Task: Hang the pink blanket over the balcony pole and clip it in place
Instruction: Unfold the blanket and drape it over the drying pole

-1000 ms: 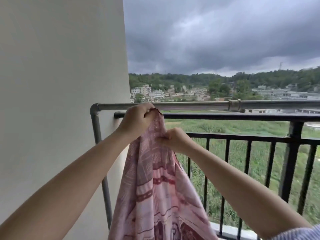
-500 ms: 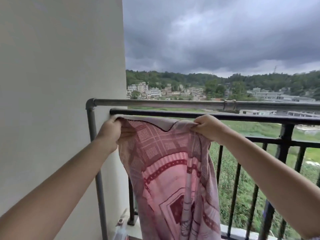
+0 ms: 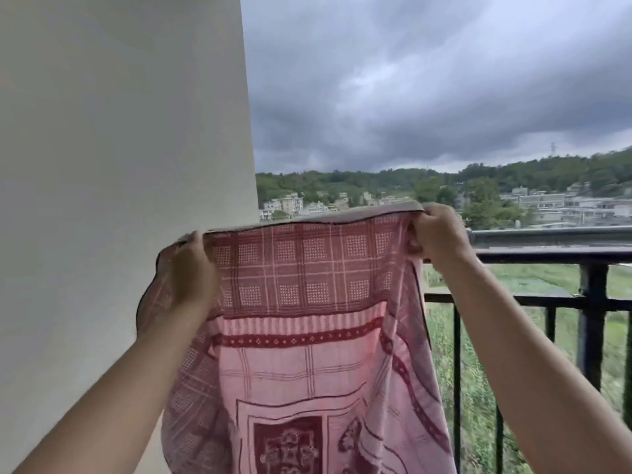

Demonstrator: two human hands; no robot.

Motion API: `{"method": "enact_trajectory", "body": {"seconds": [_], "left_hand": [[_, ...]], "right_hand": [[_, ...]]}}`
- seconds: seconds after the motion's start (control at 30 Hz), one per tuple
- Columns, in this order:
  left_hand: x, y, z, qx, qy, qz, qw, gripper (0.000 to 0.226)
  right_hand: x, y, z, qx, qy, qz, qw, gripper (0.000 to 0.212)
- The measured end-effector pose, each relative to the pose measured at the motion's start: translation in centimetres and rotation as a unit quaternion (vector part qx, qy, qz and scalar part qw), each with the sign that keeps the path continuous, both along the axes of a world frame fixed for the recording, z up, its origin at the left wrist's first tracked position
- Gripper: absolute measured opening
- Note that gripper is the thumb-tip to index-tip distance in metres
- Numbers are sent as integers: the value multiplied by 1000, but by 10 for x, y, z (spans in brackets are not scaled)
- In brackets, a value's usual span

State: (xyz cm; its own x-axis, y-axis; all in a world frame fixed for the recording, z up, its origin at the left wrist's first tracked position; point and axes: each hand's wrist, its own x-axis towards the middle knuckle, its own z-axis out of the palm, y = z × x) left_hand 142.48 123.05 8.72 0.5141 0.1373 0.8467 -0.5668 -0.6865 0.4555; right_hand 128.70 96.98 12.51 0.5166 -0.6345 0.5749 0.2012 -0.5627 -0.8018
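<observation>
The pink blanket (image 3: 301, 323), patterned with dark red checks and bands, hangs spread out in front of me. My left hand (image 3: 188, 271) grips its top edge on the left, close to the wall. My right hand (image 3: 436, 234) grips the top edge on the right, lifted a little higher. The blanket's top edge sits above the grey balcony pole (image 3: 554, 235), which shows only to the right of my right hand. The rest of the pole is hidden behind the cloth. No clip is in view.
A white wall (image 3: 119, 165) fills the left side, right beside my left hand. A black metal railing (image 3: 564, 256) with vertical bars runs just below and behind the pole. Beyond it lie green fields, buildings and a dark cloudy sky.
Both hands have moved further apart and upward, stretching the blanket's top edge wide and raising it from railing height to above the pole. The blanket now covers the pole's left part.
</observation>
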Motion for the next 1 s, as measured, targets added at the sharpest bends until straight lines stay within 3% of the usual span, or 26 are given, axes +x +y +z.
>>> {"method": "enact_trajectory", "body": {"seconds": [0.03, 0.1, 0.17, 0.23, 0.3, 0.37, 0.5, 0.67, 0.8, 0.83, 0.9, 0.93, 1.0], "left_hand": [[0, -6, 5, -48, -4, -16, 999, 31], [6, -8, 16, -130, 9, -37, 991, 44], [20, -4, 25, -97, 9, -8, 995, 58], [33, 6, 34, -19, 21, 14, 1000, 76], [45, 12, 44, 32, 54, 32, 998, 95], [56, 14, 52, 76, 73, 42, 994, 109], [95, 7, 73, 152, 54, 48, 986, 113], [147, -46, 140, 275, -100, 22, 956, 100], [183, -92, 204, 336, -193, -6, 922, 99], [198, -100, 208, 341, -177, -28, 923, 97], [228, -110, 190, 406, -41, -76, 910, 86], [238, -113, 171, 471, 52, -85, 877, 79], [246, -112, 126, 581, 239, -108, 771, 72]], "right_hand": [[6, 5, 9, 21, -57, 17, 998, 32], [14, 20, 21, -72, -86, -52, 992, 18], [23, 27, 25, -206, -106, -109, 967, 12], [37, 27, 28, -320, -82, -114, 937, 38], [58, 20, 29, -420, 11, -135, 897, 68], [74, 12, 31, -482, 69, -161, 859, 84], [103, 3, 45, -489, 99, -181, 848, 95], [147, -11, 96, -511, 63, -259, 817, 89], [170, -35, 155, -500, 96, -343, 789, 78], [175, -40, 159, -493, 127, -352, 785, 73], [186, -45, 147, -478, 289, -299, 774, 74], [191, -44, 132, -443, 399, -225, 771, 79], [196, -38, 97, -312, 591, -51, 743, 74]]}}
